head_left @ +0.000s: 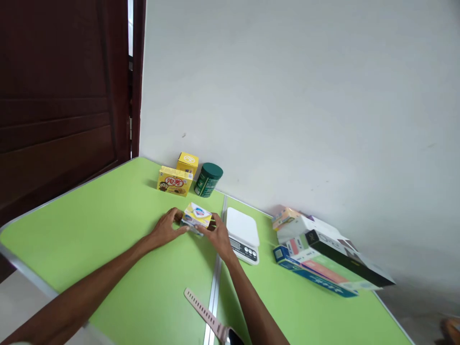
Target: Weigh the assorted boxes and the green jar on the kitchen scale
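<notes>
Just left of the table's seam is a small white-and-yellow soap box [197, 214] with a blue oval logo, held between both of my hands. My left hand [166, 229] has its curled fingers and thumb at the box's left end. At the right end, my right hand [217, 235] pinches it, thumb on the near side. A darker part shows beneath the yellow face; whether it is a second box I cannot tell. Close to my right hand stands a white kitchen scale [243, 230] with a display and buttons, its platform bare.
Behind the hands, by the wall, stand a yellow snack box [175, 182], another yellow box [187, 163] and a green canister [208, 180]. Several stacked cartons [323, 254] lean at the right. A pink-strapped watch [206, 314] lies at the near edge of the green table [151, 292].
</notes>
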{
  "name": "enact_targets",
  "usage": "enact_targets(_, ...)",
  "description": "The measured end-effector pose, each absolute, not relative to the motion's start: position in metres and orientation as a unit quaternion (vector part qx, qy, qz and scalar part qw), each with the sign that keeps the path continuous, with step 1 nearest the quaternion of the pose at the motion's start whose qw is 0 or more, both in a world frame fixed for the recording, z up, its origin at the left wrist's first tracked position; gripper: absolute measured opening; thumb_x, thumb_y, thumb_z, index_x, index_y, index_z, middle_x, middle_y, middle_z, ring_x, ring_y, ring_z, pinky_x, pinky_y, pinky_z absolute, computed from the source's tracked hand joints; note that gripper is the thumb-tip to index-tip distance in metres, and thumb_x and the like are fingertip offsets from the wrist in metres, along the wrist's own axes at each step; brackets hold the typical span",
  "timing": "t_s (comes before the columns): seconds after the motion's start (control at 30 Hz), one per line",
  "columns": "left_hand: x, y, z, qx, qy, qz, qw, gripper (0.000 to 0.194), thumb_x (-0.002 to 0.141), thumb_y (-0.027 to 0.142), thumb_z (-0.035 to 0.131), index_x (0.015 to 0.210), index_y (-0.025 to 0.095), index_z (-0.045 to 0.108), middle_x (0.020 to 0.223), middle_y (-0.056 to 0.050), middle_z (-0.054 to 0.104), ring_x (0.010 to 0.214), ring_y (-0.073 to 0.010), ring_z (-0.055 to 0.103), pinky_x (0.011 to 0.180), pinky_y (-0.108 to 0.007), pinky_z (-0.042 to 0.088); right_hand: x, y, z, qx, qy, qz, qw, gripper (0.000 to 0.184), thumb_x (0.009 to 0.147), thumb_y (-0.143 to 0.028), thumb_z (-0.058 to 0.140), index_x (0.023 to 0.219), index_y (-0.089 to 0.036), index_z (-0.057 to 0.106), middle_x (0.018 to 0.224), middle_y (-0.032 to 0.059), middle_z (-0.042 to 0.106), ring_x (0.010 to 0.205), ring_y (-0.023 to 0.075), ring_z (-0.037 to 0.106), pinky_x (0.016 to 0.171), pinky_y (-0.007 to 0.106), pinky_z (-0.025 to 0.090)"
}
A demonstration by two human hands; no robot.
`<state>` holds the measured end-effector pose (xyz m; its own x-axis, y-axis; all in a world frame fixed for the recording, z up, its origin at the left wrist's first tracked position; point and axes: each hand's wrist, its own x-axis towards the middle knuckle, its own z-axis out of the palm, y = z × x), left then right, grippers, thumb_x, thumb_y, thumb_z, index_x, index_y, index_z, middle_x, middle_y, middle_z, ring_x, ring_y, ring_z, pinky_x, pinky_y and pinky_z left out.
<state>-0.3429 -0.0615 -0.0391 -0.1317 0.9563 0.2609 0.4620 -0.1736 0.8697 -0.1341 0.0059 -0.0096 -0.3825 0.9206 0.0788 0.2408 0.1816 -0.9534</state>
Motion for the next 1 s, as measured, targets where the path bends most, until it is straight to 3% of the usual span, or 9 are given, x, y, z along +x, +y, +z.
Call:
enact_targets(0.07,-0.347,-0.075,-0.031,0.609,0.582,0.45,0.295,0.049,0.072,0.038,0.082,0.111,0.02,0.058,0.111,-0.009,0.071,0.099,-0.0246,0.07,0.091,-0.042,0.058,-0.125,-0.008,-0.005,-0.404,-0.691,0.5,0.331,0.06,0.065,-0.053,0.089,0.109,-0.023,0.061,0.11,0.0115,0.077,0.097,0.0314,0.075,0.081,0.044,0.061)
enact_targets(0.17,-0.348,-0.079,-0.019,0.613,0.576,0.442,0.312,0.095,0.055,0.032,0.092,0.139,0.019,0.05,0.14,-0.017,0.061,0.117,-0.0306,0.067,0.101,-0.046,0.055,-0.115,-0.018,0.001,-0.391,-0.705,0.506,0.307,0.057,0.067,-0.049,0.089,0.109,-0.022,0.061,0.11,0.0102,0.077,0.098,0.0307,0.075,0.082,0.044,0.061)
enact_targets(0.2,-0.347,-0.077,-0.016,0.618,0.568,0.437,0.323,0.101,0.054,0.03,0.092,0.143,0.019,0.048,0.145,-0.018,0.058,0.122,-0.0318,0.065,0.104,-0.046,0.054,-0.114,-0.019,0.002,-0.39,-0.709,0.504,0.301,0.057,0.067,-0.048,0.089,0.11,-0.022,0.061,0.109,0.0096,0.077,0.097,0.0301,0.074,0.082,0.043,0.061)
enact_targets(0.37,-0.349,-0.067,-0.006,0.62,0.522,0.396,0.432,0.067,0.062,0.029,0.086,0.123,0.018,0.062,0.124,-0.011,0.074,0.111,-0.0296,0.07,0.095,-0.042,0.057,-0.113,-0.02,0.002,-0.402,-0.727,0.477,0.286,0.059,0.062,-0.049,0.091,0.106,-0.022,0.061,0.11,0.0094,0.076,0.095,0.0294,0.073,0.08,0.042,0.06)
enact_targets(0.43,-0.352,-0.067,-0.005,0.613,0.525,0.391,0.442,0.062,0.061,0.03,0.087,0.117,0.017,0.064,0.12,-0.009,0.076,0.106,-0.0285,0.071,0.091,-0.04,0.058,-0.114,-0.022,0.002,-0.409,-0.73,0.467,0.286,0.056,0.062,-0.049,0.09,0.102,-0.023,0.062,0.107,0.0092,0.077,0.091,0.0293,0.073,0.077,0.041,0.059)
enact_targets(0.6,-0.348,-0.066,0.007,0.63,0.522,0.369,0.442,0.063,0.061,0.032,0.089,0.117,0.016,0.065,0.118,-0.01,0.077,0.1,-0.0269,0.072,0.087,-0.038,0.058,-0.103,-0.026,0.008,-0.418,-0.743,0.439,0.284,0.048,0.065,-0.049,0.087,0.097,-0.023,0.063,0.095,0.0054,0.077,0.081,0.0255,0.071,0.068,0.036,0.055)
enact_targets(0.87,-0.273,0.001,0.037,0.724,0.458,0.382,0.346,0.064,0.058,0.041,0.09,0.114,0.017,0.07,0.116,-0.01,0.076,0.1,-0.0268,0.069,0.086,-0.036,0.054,-0.02,0.005,0.045,-0.468,-0.744,0.347,0.329,0.05,0.068,-0.047,0.085,0.107,-0.021,0.07,0.099,0.0045,0.075,0.078,0.0216,0.066,0.066,0.031,0.051)
enact_targets(1.0,-0.229,0.039,0.027,0.733,0.456,0.379,0.333,0.067,0.051,0.039,0.093,0.111,0.016,0.071,0.111,-0.009,0.076,0.099,-0.028,0.069,0.087,-0.037,0.054,0.016,0.028,0.045,-0.476,-0.722,0.369,0.34,0.055,0.065,-0.049,0.085,0.109,-0.019,0.071,0.104,0.0066,0.076,0.096,0.0289,0.069,0.076,0.038,0.056)
